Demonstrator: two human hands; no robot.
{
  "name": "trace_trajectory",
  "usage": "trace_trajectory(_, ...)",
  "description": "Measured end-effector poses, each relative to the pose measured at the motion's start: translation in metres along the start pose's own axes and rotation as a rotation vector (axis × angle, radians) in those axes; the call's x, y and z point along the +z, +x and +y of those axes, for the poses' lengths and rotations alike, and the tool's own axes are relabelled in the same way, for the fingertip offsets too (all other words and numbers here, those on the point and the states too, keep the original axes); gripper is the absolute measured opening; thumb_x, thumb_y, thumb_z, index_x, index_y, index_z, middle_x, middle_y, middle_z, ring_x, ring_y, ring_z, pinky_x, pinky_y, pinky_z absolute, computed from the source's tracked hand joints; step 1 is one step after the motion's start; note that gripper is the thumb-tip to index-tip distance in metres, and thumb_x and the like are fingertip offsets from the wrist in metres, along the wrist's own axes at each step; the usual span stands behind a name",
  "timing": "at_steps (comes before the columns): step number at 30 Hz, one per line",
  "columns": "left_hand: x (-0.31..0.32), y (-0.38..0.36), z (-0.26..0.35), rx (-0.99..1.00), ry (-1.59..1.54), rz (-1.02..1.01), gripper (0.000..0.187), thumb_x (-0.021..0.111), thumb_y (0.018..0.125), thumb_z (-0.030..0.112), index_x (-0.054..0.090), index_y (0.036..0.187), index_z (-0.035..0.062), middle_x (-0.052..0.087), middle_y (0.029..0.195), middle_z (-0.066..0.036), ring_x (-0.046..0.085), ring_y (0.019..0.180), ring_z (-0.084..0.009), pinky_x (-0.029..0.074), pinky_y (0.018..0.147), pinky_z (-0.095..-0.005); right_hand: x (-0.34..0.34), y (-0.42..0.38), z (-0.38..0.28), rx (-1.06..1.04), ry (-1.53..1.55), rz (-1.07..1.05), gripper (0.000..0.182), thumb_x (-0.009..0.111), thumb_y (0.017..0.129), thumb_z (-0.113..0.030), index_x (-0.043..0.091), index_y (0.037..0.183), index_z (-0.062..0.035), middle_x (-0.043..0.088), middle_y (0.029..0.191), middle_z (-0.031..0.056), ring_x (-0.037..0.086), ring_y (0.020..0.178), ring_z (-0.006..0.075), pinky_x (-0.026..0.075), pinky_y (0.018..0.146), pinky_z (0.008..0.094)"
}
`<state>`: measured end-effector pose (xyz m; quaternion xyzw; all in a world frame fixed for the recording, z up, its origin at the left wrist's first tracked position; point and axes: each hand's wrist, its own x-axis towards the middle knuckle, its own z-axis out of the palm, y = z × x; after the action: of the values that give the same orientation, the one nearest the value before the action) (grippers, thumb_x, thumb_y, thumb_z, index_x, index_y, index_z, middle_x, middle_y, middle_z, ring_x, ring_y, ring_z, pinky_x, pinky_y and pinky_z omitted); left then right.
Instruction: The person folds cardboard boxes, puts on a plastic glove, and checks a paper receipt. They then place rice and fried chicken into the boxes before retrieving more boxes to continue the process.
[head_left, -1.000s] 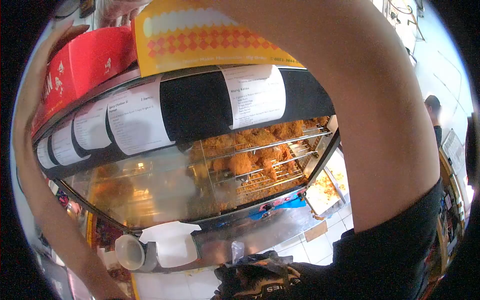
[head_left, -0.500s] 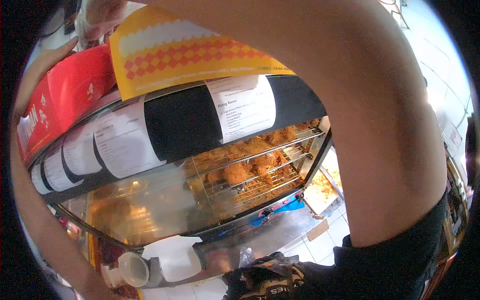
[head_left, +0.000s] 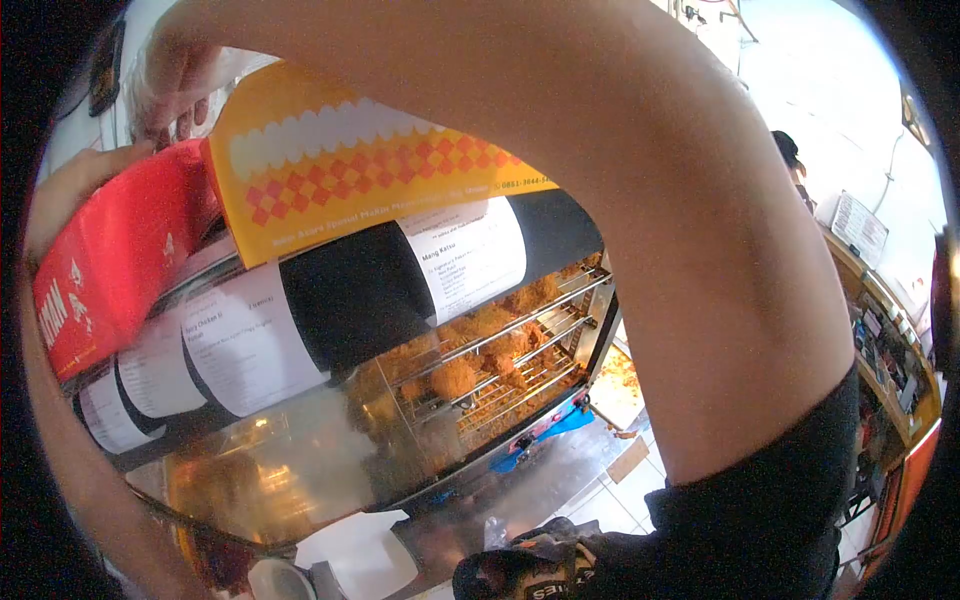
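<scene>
At the upper left, my left hand (head_left: 92, 185) grips the far side of a red paper food box (head_left: 130, 255) with white print. My right arm arches across the top of the view. Over the red box hangs my right hand (head_left: 180, 75), inside thin clear plastic, fingers pointing down and blurred; I cannot tell what they hold. Beside the red box stands a yellow-and-orange printed carton (head_left: 350, 165), below my right forearm. Both rest along the top of a glass display warmer (head_left: 300, 450), where fried chicken (head_left: 490, 345) lies on wire racks.
Printed order slips (head_left: 465, 260) hang on the warmer's black top panel. Below its front are an open white paper box (head_left: 360, 555) and a pale cup (head_left: 280, 580). Blue cloth (head_left: 540, 440) hangs at its lower edge. Shelves (head_left: 880, 340) and part of a person (head_left: 788, 155) appear at right.
The view has tilted and shifted, so the warmer sits lower and further left. My right hand now shows more fully above the red box, which my left hand still grips.
</scene>
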<state>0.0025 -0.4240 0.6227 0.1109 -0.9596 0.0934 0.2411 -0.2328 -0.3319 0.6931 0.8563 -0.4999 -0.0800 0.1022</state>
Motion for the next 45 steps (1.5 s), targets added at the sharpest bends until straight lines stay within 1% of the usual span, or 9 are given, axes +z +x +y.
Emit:
trace_trajectory(20,0.010,0.015,-0.011,0.033,-0.058,-0.017,0.033,0.050,0.101,0.019,0.071,0.119,0.0009,0.076,0.094,-0.015,0.073,0.094,-0.0289,0.053,0.092,-0.0373,0.002,0.077,0.045,-0.011,0.191,-0.065,0.049,0.056,0.104,-0.020,0.049,0.148,0.0001,0.064,0.134,0.0182,0.063,0.120,0.0290,0.056,0.099,0.0454)
trace_trajectory(22,0.012,0.012,-0.017,0.039,-0.218,0.075,0.037,0.051,0.101,0.025,0.073,0.112,-0.0025,0.075,0.084,-0.018,0.074,0.080,-0.0281,0.055,0.080,-0.0364,-0.001,0.084,0.047,-0.002,0.219,-0.086,0.049,0.056,0.104,-0.020,0.049,0.148,0.0000,0.063,0.134,0.0182,0.063,0.120,0.0291,0.056,0.099,0.0455)
trace_trajectory(28,-0.011,0.004,0.037,-0.228,-0.324,-0.058,0.044,0.049,0.103,0.032,0.076,0.101,-0.0023,0.076,0.089,-0.020,0.074,0.085,-0.0297,0.053,0.084,-0.0362,0.001,0.097,0.081,-0.028,0.353,-0.142,0.049,0.056,0.104,-0.020,0.049,0.148,-0.0001,0.063,0.135,0.0182,0.062,0.121,0.0293,0.056,0.099,0.0457)
trace_trajectory(29,-0.016,0.006,0.039,-0.250,-0.309,-0.049,0.044,0.049,0.103,0.032,0.076,0.101,-0.0023,0.076,0.089,-0.020,0.074,0.085,-0.0297,0.053,0.084,-0.0362,-0.009,0.099,0.102,-0.199,0.607,-0.360,0.052,0.057,0.104,-0.023,0.047,0.150,-0.0020,0.060,0.140,0.0179,0.060,0.125,0.0296,0.055,0.101,0.0462)
trace_trajectory(30,-0.021,0.013,0.038,-0.296,-0.209,-0.153,0.042,0.046,0.104,0.032,0.072,0.115,0.0013,0.075,0.097,-0.021,0.072,0.090,-0.0328,0.054,0.088,-0.0375,-0.020,0.108,0.117,-0.379,0.847,-0.589,0.055,0.058,0.103,-0.025,0.045,0.152,-0.0039,0.057,0.144,0.0175,0.058,0.128,0.0298,0.055,0.104,0.0467)
trace_trajectory(31,-0.022,0.015,0.031,-0.348,-0.110,-0.255,0.043,0.043,0.106,0.032,0.068,0.129,0.0049,0.074,0.105,-0.022,0.071,0.095,-0.0359,0.054,0.092,-0.0388,-0.006,0.102,0.059,0.087,0.485,-0.307,0.057,0.061,0.102,-0.029,0.046,0.151,-0.0035,0.058,0.143,0.0180,0.059,0.128,0.0287,0.054,0.105,0.0445)
trace_trajectory(32,-0.013,0.008,0.012,0.054,0.169,-0.102,0.044,0.043,0.105,0.034,0.069,0.125,0.0047,0.074,0.107,-0.024,0.071,0.099,-0.0375,0.053,0.093,-0.0404,-0.006,0.093,0.046,0.184,0.488,-0.218,0.057,0.062,0.101,-0.029,0.048,0.149,-0.0027,0.060,0.141,0.0187,0.063,0.123,0.0277,0.056,0.104,0.0422)
trace_trajectory(36,-0.022,0.005,0.034,-0.384,-0.025,-0.149,0.057,0.047,0.102,0.051,0.076,0.111,0.0021,0.073,0.106,-0.026,0.071,0.101,-0.0389,0.052,0.097,-0.0431,-0.006,0.099,0.048,0.130,0.476,-0.217,0.046,0.064,0.096,-0.019,0.060,0.140,-0.0057,0.070,0.123,0.0124,0.068,0.112,0.0238,0.059,0.096,0.0417)
trace_trajectory(45,-0.027,0.006,0.043,-0.410,0.011,-0.140,0.065,0.046,0.100,0.057,0.076,0.112,0.0010,0.073,0.106,-0.027,0.071,0.102,-0.0400,0.051,0.097,-0.0437,-0.006,0.098,0.046,0.167,0.486,-0.158,0.045,0.066,0.095,-0.022,0.064,0.138,-0.0089,0.072,0.119,0.0109,0.067,0.106,0.0237,0.058,0.093,0.0382)
